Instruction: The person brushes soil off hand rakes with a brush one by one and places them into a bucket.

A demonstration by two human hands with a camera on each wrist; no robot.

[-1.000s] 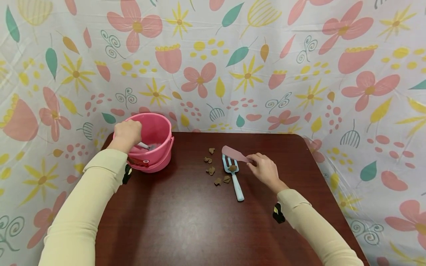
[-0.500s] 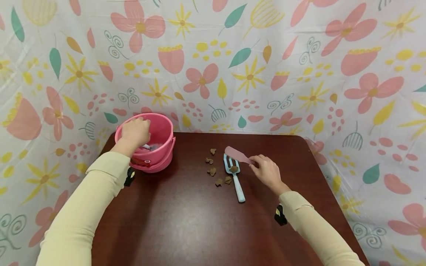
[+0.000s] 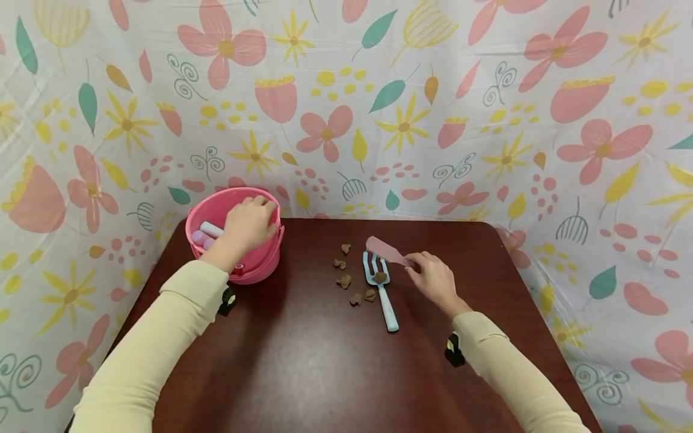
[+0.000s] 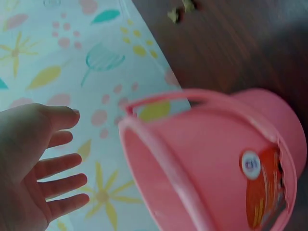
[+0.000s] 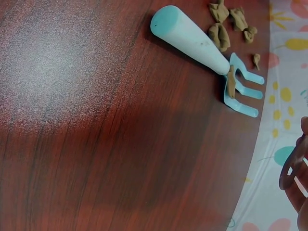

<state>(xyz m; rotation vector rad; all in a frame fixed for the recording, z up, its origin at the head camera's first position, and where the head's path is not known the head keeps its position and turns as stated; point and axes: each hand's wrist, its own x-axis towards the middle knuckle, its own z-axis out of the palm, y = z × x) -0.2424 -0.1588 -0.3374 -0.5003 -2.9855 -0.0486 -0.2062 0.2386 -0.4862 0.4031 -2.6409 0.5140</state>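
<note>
My left hand [image 3: 248, 225] is over the mouth of a pink bucket [image 3: 251, 278]. In the left wrist view its fingers [image 4: 60, 185] are spread apart and hold nothing, beside the rim. Inside the bucket lie a white handle [image 3: 210, 230] and lilac handle ends [image 3: 198, 237]. My right hand [image 3: 433, 276] grips a pink spatula [image 3: 385, 249] by its handle, the flat blade pointing left above the tines of a light blue hand fork [image 3: 387, 310]. That fork lies on the table, and a brown clay-like lump [image 3: 380, 277] sits on its head.
Several brown clay-like pieces [image 3: 343, 281] are scattered on the dark wooden table [image 3: 319, 361], left of the fork. A flower-patterned sheet [image 3: 346, 84] hangs behind the table and along both sides. The bucket stands at the back left corner, its handle folded down.
My left hand has let go of the white-handled tool, which now lies in the bucket, and has opened and shifted right over the rim. The right hand and spatula stay nearly still.
</note>
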